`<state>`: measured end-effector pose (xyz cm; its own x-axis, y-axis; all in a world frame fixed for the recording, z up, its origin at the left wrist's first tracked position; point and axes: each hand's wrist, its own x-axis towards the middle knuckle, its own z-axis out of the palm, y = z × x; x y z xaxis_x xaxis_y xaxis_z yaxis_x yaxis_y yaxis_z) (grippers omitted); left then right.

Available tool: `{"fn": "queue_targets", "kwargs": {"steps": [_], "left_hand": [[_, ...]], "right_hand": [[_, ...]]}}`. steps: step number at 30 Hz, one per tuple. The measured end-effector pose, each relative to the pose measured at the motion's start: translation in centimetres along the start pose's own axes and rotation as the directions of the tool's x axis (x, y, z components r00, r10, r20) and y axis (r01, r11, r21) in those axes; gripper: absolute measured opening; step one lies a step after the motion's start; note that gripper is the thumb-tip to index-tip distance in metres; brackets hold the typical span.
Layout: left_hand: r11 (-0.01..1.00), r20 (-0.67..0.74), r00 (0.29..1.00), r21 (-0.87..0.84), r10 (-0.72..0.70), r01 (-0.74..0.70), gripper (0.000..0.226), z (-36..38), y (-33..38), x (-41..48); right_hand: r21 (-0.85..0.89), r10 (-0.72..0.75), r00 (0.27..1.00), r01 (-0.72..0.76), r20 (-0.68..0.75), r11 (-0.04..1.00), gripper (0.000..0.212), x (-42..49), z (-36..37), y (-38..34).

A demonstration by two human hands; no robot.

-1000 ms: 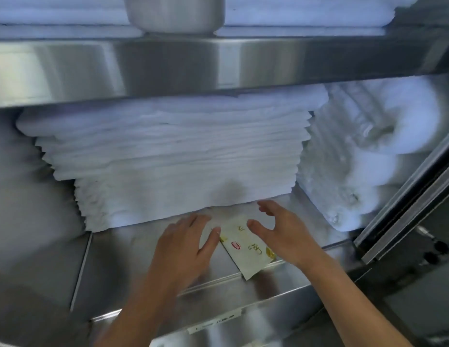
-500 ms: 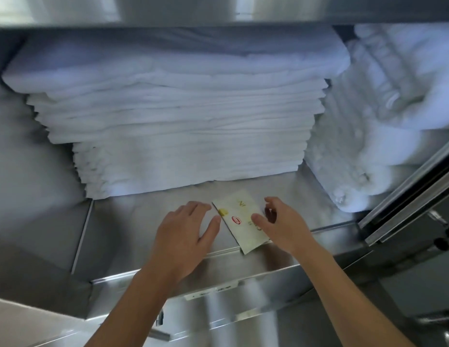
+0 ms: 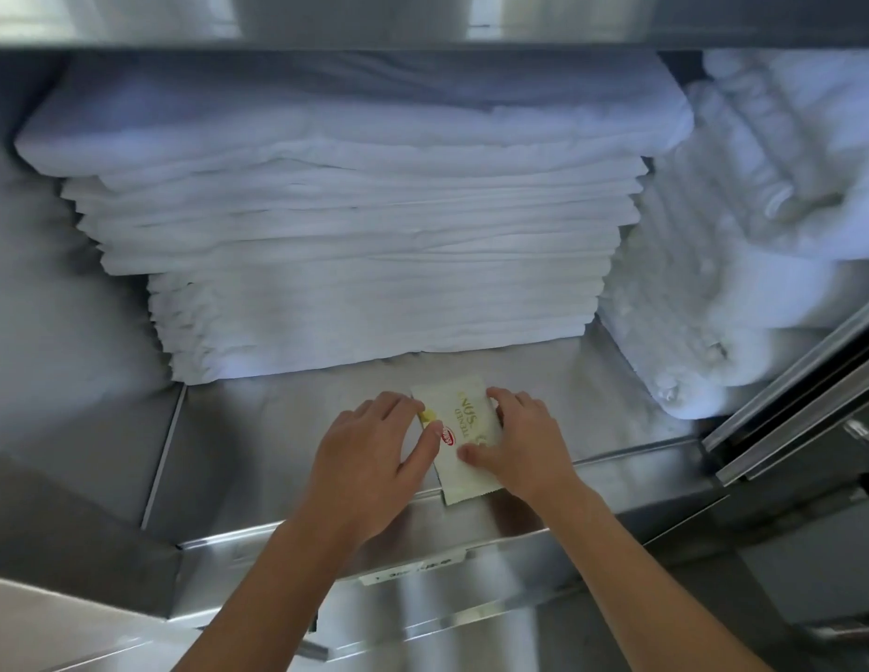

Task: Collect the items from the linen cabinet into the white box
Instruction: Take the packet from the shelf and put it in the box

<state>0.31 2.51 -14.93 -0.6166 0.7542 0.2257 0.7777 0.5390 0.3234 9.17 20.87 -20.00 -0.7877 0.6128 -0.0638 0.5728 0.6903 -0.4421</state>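
Steel front lip (image 3: pixel 258 543): the nearest part of the cabinet shelf, a brushed metal rim. A small white label (image 3: pixel 413 567) is stuck on its face, its print too blurred to read.
Forearms: both bare, reaching in over the lip from below.
Left hand (image 3: pixel 369 458): palm down on the shelf just left of the packet. Its fingers (image 3: pixel 398 405) are loosely curved and close together, their tips at the packet's far left corner. The thumb tip touches the packet's left edge beside a red logo.
Right hand (image 3: pixel 524 448): palm down against the packet's right side. Its fingers (image 3: pixel 520 400) curl over the right edge and the thumb presses on the packet's face, so the packet is pinched between them.
Packet (image 3: pixel 464 429): a flat white and pale yellow sachet with gold lettering. It lies between the two hands on the shelf, its near end reaching onto the front lip.
Shelf floor (image 3: pixel 277 429): bare steel around the hands.
Stack of folded linen (image 3: pixel 374 264): white, many layers, standing behind the packet and well apart from it, filling the middle of the shelf.
Towels (image 3: pixel 743 283): white terry, piled at the right beside the stack.
Door rail (image 3: pixel 786 395): a metal track crossing in front of the towels at the right.
Upper shelf (image 3: pixel 423 17): a steel edge above the linen.
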Motion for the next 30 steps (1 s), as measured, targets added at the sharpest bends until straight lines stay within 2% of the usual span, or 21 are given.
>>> {"fn": "queue_targets", "kwargs": {"steps": [2,4,8,14,20,25,30], "left_hand": [[1.000,0.004,1.000,-0.005,-0.007,0.007,0.062,0.0,-0.3,-0.2],[1.000,0.003,1.000,-0.004,-0.017,0.017,0.059,0.0,-0.5,-0.4],[1.000,0.005,1.000,0.002,-0.028,0.028,0.058,-0.2,-0.8,-0.5],[1.000,-0.022,1.000,0.005,-0.004,0.004,0.057,-1.6,0.1,0.2],[0.998,-0.106,0.993,0.002,0.060,-0.060,0.056,-4.4,2.1,2.4],[0.994,-0.166,0.980,0.018,0.111,-0.109,0.058,-6.0,4.3,3.9],[0.991,-0.144,0.981,0.032,0.132,-0.129,0.059,-5.7,5.9,4.3]], "right_hand": [[0.086,0.057,0.998,-0.057,0.011,0.995,0.087,0.1,0.3,-0.1],[0.206,0.110,0.994,-0.108,0.001,0.973,0.080,0.1,0.6,0.0],[0.320,0.130,0.992,-0.122,-0.003,0.940,0.046,-0.2,0.0,0.1],[0.530,0.134,0.990,-0.093,-0.040,0.843,0.012,-0.8,-3.1,-0.2],[0.622,0.076,0.982,0.048,-0.171,0.782,0.004,-1.6,-7.8,-0.8],[0.592,0.022,0.959,0.157,-0.284,0.790,0.006,-2.1,-11.6,-0.4],[0.566,0.004,0.933,0.215,-0.359,0.796,0.012,-2.9,-13.0,1.1]]}}
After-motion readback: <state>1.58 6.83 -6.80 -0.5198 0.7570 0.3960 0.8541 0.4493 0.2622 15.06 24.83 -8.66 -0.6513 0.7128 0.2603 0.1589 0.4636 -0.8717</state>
